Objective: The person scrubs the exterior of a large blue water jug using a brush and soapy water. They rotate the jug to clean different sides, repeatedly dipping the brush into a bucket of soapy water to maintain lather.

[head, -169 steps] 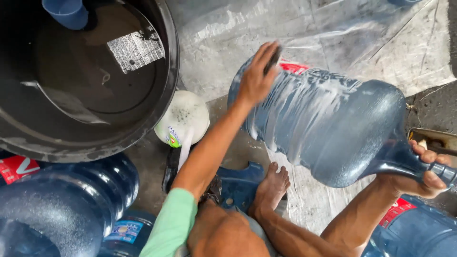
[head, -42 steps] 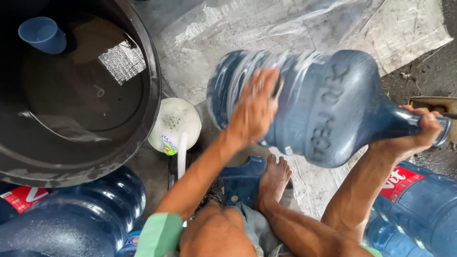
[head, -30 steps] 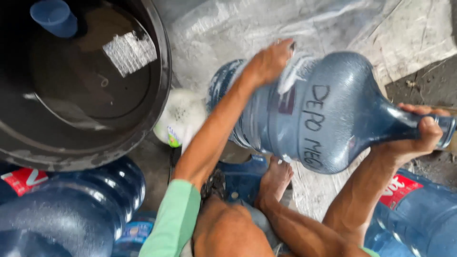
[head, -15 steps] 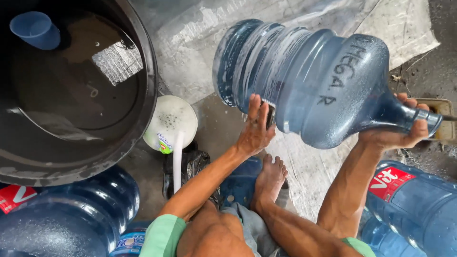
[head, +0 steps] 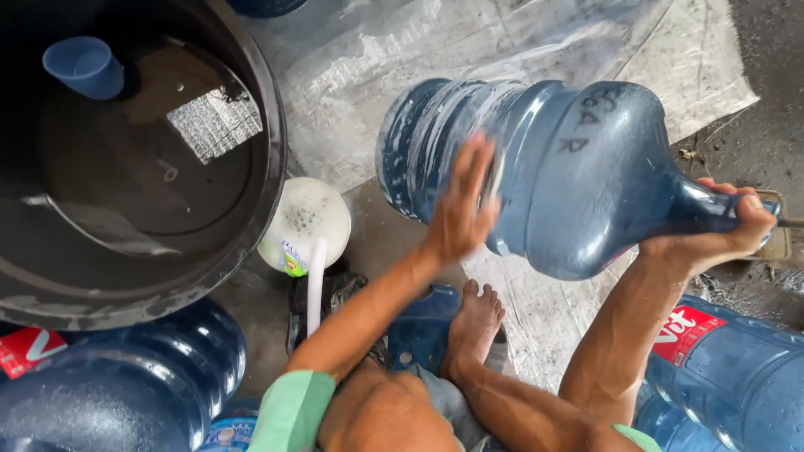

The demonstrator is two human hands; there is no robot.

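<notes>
The right hand (head: 718,230) is closed round the neck of the wet jug (head: 569,167), held sideways in the air above the sheet (head: 402,59), while the left hand (head: 462,209) lies open and flat against its side, so it could slip and drop onto the foot (head: 473,322)

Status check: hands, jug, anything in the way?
Left hand flat on jug side. Right hand grips its neck; jug held tilted. Bare foot below; black tub at left.
</notes>
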